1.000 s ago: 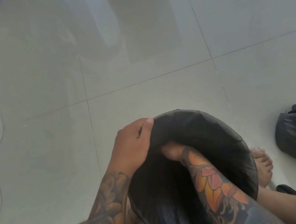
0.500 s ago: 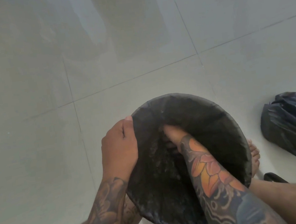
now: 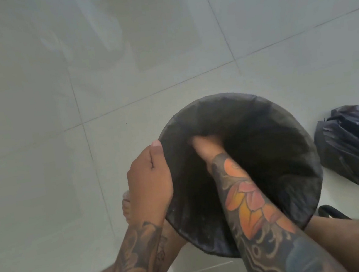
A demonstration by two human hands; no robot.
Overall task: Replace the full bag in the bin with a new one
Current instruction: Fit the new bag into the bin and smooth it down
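Over the last second the bin (image 3: 242, 173) had come fully into view, and the new bag (image 3: 292, 134) lay stretched over nearly the whole rim, its black film pulled smooth round the far and right edges. A second earlier only part of the mouth showed, and the left hand (image 3: 149, 181) was pinching the film at the near-left edge with the thumb raised. Now that hand was wrapped over the left rim, thumb on top and fingers curled down the outside, holding the film against the bin. The right hand (image 3: 202, 146) was sunk inside the bag, much as before; only the wrist and back of the hand showed, so I cannot tell whether its fingers were spread or curled. It seemed to be pressing the lining down toward the bottom.

The full bag (image 3: 356, 149) sat on the floor (image 3: 121, 86) to the right, just beside the bin. Judging by this, the swap was almost done, with only the lining left to settle.
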